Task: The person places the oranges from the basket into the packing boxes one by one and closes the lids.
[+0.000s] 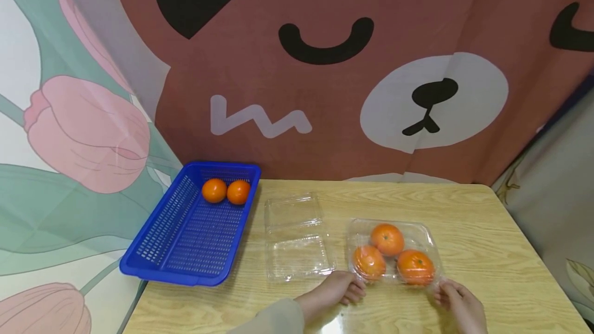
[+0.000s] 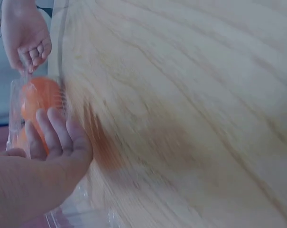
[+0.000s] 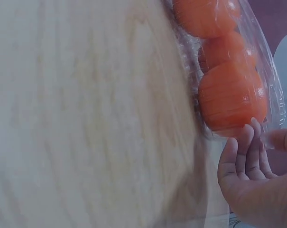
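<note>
A clear plastic clamshell box (image 1: 352, 231) stands on the table with its lid over three oranges (image 1: 387, 239). At its front left corner is my left hand (image 1: 341, 288), thumb and fingers pinching the edge. My right hand (image 1: 459, 300) pinches the front right corner between thumb and fingertips. The right wrist view shows that grip (image 3: 250, 175) close beside the nearest orange (image 3: 233, 97). In the left wrist view, the left hand (image 2: 53, 147) has its fingers bent along the box, and its thumb is mostly hidden.
Left of the box, a second clear clamshell (image 1: 297, 256) lies unfolded. Farther left stands a blue perforated basket (image 1: 232, 251) with two oranges (image 1: 226, 191) at its back end. A printed bear cloth (image 1: 325, 159) hangs behind the wooden table (image 1: 496, 251).
</note>
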Action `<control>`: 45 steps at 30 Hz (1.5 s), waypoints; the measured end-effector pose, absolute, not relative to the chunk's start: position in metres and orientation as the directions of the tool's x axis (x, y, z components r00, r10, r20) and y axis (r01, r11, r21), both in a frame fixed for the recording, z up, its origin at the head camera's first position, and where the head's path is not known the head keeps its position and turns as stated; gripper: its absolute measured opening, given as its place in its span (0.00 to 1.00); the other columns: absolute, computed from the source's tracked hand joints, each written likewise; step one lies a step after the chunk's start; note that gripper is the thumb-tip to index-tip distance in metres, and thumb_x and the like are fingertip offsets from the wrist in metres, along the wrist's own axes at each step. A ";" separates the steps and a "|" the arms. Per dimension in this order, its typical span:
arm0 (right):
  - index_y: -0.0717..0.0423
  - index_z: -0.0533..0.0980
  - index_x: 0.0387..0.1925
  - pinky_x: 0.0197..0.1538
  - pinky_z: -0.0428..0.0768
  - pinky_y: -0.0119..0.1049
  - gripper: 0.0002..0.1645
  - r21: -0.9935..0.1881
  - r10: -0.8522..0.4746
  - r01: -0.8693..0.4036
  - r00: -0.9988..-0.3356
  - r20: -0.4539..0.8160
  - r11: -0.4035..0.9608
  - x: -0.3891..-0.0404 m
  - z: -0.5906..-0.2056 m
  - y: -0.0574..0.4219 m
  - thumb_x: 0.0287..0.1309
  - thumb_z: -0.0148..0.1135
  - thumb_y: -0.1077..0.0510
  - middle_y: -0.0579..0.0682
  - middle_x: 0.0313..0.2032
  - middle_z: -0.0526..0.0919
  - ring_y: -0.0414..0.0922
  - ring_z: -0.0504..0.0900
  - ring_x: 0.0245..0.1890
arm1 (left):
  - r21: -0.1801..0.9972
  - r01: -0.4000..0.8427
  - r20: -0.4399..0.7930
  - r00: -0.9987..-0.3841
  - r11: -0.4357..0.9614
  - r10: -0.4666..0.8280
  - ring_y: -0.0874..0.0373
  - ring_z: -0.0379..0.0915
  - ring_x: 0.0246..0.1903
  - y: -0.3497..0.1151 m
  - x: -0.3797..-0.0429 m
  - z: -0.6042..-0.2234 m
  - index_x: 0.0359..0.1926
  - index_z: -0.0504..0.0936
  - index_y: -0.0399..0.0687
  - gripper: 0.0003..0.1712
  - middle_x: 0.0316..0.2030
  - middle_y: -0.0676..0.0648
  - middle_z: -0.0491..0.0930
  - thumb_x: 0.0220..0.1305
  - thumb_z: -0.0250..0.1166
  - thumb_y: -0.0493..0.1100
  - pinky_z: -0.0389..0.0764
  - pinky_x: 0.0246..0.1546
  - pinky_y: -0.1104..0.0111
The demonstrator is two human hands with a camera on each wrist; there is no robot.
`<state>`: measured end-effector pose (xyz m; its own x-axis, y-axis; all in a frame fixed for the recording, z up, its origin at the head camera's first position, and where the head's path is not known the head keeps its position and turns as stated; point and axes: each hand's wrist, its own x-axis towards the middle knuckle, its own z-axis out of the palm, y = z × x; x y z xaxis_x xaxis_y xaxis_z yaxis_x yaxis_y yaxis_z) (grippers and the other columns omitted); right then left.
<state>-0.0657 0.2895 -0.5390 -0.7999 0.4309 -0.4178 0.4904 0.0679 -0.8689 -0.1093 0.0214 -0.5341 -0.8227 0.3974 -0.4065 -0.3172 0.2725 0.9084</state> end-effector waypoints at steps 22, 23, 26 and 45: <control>0.75 0.63 0.57 0.37 0.80 0.33 0.45 -0.856 0.210 0.514 -0.843 -0.495 0.047 -0.055 -0.541 0.231 0.63 0.45 0.35 0.49 0.34 0.83 0.41 0.82 0.33 | 0.947 -0.115 -0.284 -0.731 0.299 0.620 0.61 0.77 0.35 -0.050 -0.097 -0.525 0.47 0.78 0.41 0.18 0.35 0.53 0.81 0.70 0.49 0.48 0.78 0.37 0.69; 0.75 0.64 0.56 0.37 0.80 0.33 0.44 -0.861 0.202 0.505 -0.850 -0.486 0.055 -0.055 -0.542 0.225 0.63 0.46 0.35 0.50 0.33 0.83 0.42 0.82 0.33 | 0.940 -0.094 -0.288 -0.737 0.329 0.611 0.63 0.76 0.35 -0.054 -0.095 -0.523 0.46 0.78 0.43 0.17 0.35 0.55 0.80 0.69 0.49 0.49 0.77 0.37 0.70; 0.75 0.67 0.54 0.36 0.80 0.34 0.40 -0.871 0.187 0.488 -0.863 -0.469 0.065 -0.057 -0.544 0.207 0.64 0.47 0.38 0.51 0.33 0.83 0.44 0.82 0.33 | 0.922 -0.071 -0.302 -0.749 0.382 0.589 0.64 0.75 0.35 -0.069 -0.087 -0.520 0.45 0.78 0.48 0.15 0.35 0.56 0.79 0.68 0.51 0.51 0.77 0.37 0.68; 0.78 0.62 0.58 0.46 0.78 0.40 0.34 -0.947 -0.008 0.317 -0.948 -0.318 0.062 -0.067 -0.554 0.124 0.67 0.49 0.50 0.68 0.52 0.74 0.50 0.79 0.45 | 0.945 -0.105 -0.252 -0.838 0.310 0.484 0.59 0.74 0.41 -0.136 -0.064 -0.531 0.44 0.78 0.43 0.13 0.37 0.50 0.81 0.68 0.52 0.45 0.73 0.42 0.69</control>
